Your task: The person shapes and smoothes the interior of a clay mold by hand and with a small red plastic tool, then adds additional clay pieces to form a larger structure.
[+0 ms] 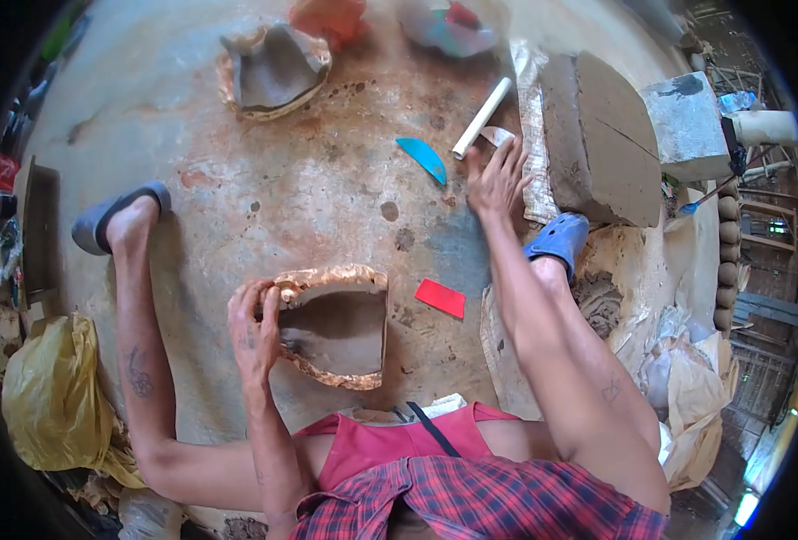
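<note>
L hand [255, 328] curled on rim of clay-lined mold [343, 328]; R hand [496, 186] open, fingers spread by pale scraper [499, 136] nr white rod [482, 118], nothing gripped afaict.

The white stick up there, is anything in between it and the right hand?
Yes, a small pale piece lies between some fingertips of the right hand and the middle of the white stick. Nothing visible stands between the thumb and the stick's lower end.
</note>
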`<state>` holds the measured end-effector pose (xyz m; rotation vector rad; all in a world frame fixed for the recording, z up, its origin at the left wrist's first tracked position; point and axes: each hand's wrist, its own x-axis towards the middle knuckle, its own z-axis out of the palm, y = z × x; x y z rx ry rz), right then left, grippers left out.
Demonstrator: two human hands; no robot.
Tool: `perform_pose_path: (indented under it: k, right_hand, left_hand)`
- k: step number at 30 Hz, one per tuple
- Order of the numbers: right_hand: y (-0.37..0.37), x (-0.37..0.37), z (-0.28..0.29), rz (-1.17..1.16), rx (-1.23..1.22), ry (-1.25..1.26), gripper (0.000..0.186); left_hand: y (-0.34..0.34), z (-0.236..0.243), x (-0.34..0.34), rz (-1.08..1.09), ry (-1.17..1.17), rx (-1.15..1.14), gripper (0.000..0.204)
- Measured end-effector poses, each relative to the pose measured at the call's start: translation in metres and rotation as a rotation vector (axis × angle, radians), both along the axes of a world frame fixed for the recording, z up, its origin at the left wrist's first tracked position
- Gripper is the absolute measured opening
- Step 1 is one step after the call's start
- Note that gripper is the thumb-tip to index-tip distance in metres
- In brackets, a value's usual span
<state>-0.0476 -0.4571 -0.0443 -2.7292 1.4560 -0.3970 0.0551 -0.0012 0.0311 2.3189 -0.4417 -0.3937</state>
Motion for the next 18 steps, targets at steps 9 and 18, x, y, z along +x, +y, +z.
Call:
perform_pose_path:
  k: [9, 18]
  right_hand:
    - [0.101, -0.041, 0.005, 0.160, 0.123, 0.158, 0.110]
    - [0.092, -0.035, -0.001, 0.153, 0.117, 0.155, 0.102]
  left_hand:
    - [-0.006, 0.003, 0.014, 0.109, 0.196, -0.046, 0.033]
    - [-0.004, 0.001, 0.019, 0.176, 0.298, -0.038, 0.033]
